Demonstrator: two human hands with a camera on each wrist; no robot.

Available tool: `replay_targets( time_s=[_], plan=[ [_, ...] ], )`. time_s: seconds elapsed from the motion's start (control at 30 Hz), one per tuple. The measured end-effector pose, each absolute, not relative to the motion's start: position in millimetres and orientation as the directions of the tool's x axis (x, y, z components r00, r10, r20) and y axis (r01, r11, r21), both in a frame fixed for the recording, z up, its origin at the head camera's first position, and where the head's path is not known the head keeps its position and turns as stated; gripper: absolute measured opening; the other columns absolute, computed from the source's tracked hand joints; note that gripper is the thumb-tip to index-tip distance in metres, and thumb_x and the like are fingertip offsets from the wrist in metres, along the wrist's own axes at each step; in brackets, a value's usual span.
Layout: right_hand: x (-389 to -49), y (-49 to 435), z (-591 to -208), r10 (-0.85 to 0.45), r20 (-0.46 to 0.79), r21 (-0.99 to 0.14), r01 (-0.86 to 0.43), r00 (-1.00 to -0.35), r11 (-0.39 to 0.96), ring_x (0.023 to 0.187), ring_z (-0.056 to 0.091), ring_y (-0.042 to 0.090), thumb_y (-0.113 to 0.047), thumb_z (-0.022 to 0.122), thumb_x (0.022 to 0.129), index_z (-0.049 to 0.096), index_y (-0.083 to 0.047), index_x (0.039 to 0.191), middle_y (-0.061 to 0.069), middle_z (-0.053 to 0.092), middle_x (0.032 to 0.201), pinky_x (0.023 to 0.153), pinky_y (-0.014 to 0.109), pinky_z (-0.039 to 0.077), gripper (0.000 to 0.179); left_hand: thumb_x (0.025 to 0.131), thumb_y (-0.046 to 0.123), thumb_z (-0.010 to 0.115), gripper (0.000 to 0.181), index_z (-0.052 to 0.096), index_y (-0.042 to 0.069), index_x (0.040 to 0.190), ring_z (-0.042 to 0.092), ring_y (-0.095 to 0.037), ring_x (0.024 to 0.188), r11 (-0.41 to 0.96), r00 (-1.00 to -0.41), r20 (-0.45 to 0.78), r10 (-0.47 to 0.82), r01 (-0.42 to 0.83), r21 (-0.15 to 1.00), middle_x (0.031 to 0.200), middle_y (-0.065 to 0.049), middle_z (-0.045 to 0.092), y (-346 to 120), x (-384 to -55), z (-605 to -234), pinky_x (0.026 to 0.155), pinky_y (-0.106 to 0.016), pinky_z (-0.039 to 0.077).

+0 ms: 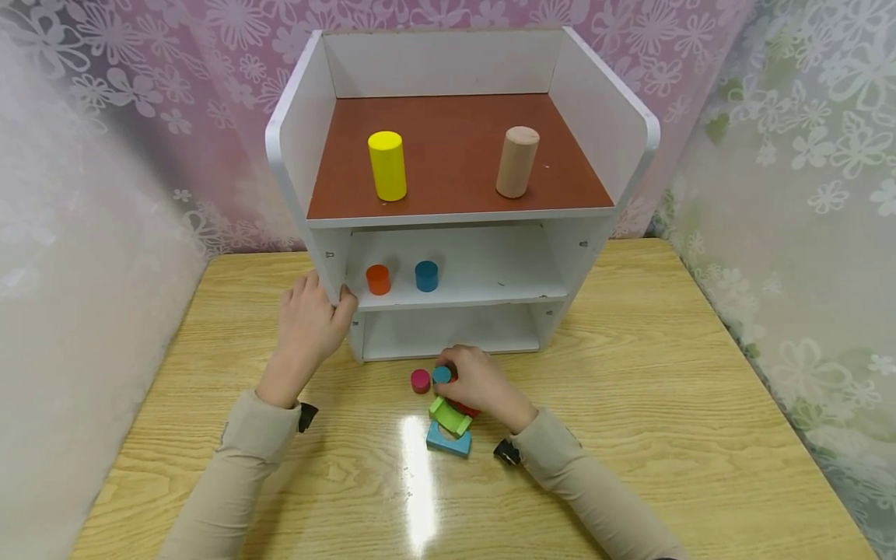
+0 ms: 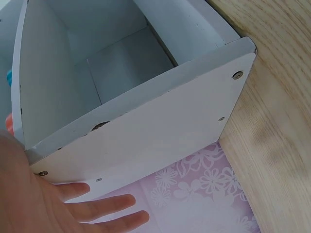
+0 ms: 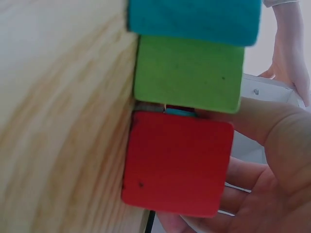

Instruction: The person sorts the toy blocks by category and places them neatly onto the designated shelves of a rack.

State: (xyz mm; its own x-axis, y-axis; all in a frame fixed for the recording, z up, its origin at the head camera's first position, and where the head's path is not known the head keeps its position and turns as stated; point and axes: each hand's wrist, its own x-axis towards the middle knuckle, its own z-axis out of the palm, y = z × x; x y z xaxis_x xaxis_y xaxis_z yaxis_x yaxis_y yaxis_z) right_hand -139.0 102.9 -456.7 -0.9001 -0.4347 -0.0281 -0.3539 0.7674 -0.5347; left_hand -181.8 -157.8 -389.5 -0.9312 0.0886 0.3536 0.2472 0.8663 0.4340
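My left hand point(image 1: 308, 323) grips the left side panel of a white shelf unit point(image 1: 462, 66), thumb at the inner front edge and fingers outside. In the left wrist view the fingers point(image 2: 104, 208) stretch out beside the panel. My right hand point(image 1: 479, 381) pinches a small blue cylinder point(image 1: 442, 375) between thumb and fingers in front of the unit. Just left of it stands a magenta cylinder point(image 1: 420, 381). Beneath the right hand lie a red block point(image 3: 177, 162), partly hidden in the head view, a green arched block point(image 1: 450, 417) and a light-blue arched block point(image 1: 448, 442).
Atop the unit, on its brown board, stand a tall yellow cylinder point(image 1: 388, 166) and a plain wooden cylinder point(image 1: 517, 162). An orange cylinder point(image 1: 378, 280) and a darker blue cylinder point(image 1: 426, 276) stand on the middle shelf. Flowered curtains point(image 1: 805, 194) surround the wooden table point(image 1: 665, 389).
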Motion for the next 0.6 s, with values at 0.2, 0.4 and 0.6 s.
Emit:
replay_targets(
  time_s=[0.2,0.4,0.6],
  plan=[
    [-138,103,-454,-0.426,-0.014,-0.55,-0.349,-0.904,0.759,0.068,0.052,0.011,-0.025,0.071,0.077,0.069,-0.012,0.096,-0.004,0.061,0.084,0.06,0.026,0.045,0.023,0.092,0.03,0.037,0.026,0.05,0.008,0.098,0.046,-0.032,0.084,0.86,-0.93,0.356,0.091,0.254,0.443,0.09,-0.009,0.05,-158,-182,-390,0.076,-0.047,0.036],
    [-138,102,-450,-0.409,0.029,-0.526,-0.362,-0.912,0.77,0.069,0.053,0.01,-0.027,0.072,0.077,0.07,-0.011,0.097,-0.002,0.063,0.087,0.061,0.026,0.047,0.025,0.092,0.031,0.036,0.035,0.051,0.006,0.112,0.047,-0.034,0.092,0.857,-0.929,0.358,0.093,0.258,0.447,0.099,-0.012,0.054,-159,-183,-391,0.083,-0.052,0.035],
    [-136,103,-442,-0.395,0.038,-0.51,-0.358,-0.918,0.782,0.069,0.054,0.008,-0.029,0.072,0.077,0.07,-0.012,0.098,-0.002,0.064,0.089,0.061,0.024,0.046,0.027,0.091,0.03,0.037,0.029,0.051,0.008,0.102,0.047,-0.034,0.088,0.859,-0.924,0.372,0.093,0.264,0.439,0.092,-0.01,0.053,-158,-183,-392,0.08,-0.05,0.036]
  ],
)
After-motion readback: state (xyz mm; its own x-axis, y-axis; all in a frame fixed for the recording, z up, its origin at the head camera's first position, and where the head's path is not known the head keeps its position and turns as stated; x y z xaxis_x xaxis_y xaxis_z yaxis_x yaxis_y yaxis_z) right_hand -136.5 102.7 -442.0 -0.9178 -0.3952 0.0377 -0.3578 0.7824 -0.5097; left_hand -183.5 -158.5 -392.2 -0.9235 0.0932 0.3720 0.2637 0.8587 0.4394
